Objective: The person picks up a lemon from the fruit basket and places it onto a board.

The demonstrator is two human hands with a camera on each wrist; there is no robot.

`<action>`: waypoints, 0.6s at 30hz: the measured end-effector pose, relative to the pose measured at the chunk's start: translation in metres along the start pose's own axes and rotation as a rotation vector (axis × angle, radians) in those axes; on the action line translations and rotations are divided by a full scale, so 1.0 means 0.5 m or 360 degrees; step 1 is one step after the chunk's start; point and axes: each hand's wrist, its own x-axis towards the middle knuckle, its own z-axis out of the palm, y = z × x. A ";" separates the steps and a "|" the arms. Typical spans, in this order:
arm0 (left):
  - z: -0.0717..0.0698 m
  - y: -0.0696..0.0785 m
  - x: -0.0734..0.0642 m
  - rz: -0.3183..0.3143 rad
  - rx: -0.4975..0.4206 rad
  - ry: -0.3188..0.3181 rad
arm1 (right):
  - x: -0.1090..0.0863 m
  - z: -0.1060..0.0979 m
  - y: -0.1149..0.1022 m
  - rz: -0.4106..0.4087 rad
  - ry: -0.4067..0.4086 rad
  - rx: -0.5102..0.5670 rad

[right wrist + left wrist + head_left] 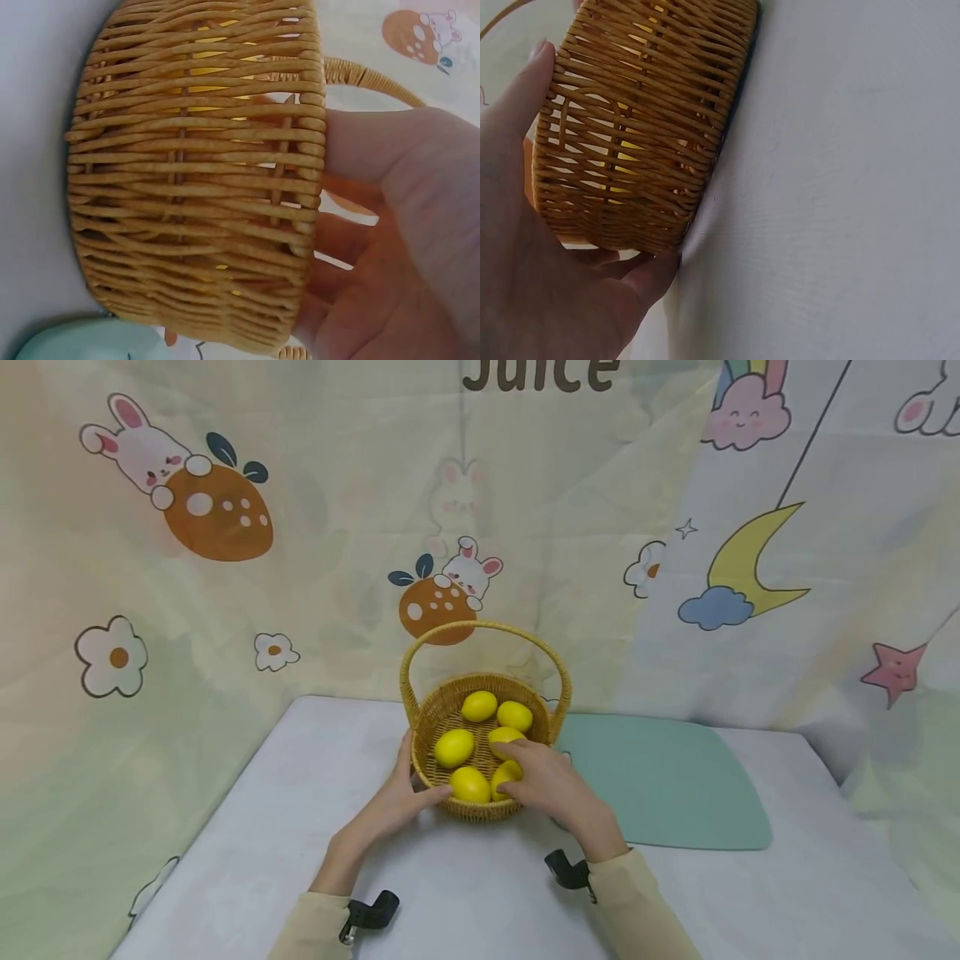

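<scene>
A round wicker basket (480, 812) with a tall hoop handle stands on the white table, and several yellow lemons (453, 748) lie inside it. My left hand (393, 802) grips the basket's left side, thumb over the front rim and fingers along the outer wall. In the left wrist view those fingers reach under the lower side of the woven wall (645, 127). My right hand (551, 783) reaches over the right rim into the basket. Its thumb and fingers are around the front right lemon (506, 777), and the fingertips overlap another lemon behind it. The weave mostly hides these fingers in the right wrist view.
A pale green mat (667, 785) lies on the table (480, 893) right of the basket. Behind the table hangs a cloth backdrop (337, 568) printed with rabbits, flowers and a moon. Each wrist carries a small black camera (371, 912).
</scene>
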 end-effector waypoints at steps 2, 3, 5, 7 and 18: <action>0.002 0.002 0.000 0.0001 -0.0003 0.0008 | 0.005 0.000 -0.001 -0.0010 -0.0046 0.0018; 0.003 0.002 0.000 0.0003 -0.0002 0.0011 | 0.008 0.000 -0.001 -0.0015 -0.0066 0.0021; 0.005 0.004 0.000 0.0004 -0.0010 0.0011 | 0.014 0.001 0.000 -0.0023 -0.0107 0.0020; 0.006 0.006 0.001 -0.0001 -0.0017 0.0012 | 0.019 0.001 0.000 -0.0013 -0.0148 0.0023; 0.005 0.009 -0.002 -0.0035 -0.0018 0.0017 | 0.036 0.009 -0.013 0.0048 -0.0194 -0.0090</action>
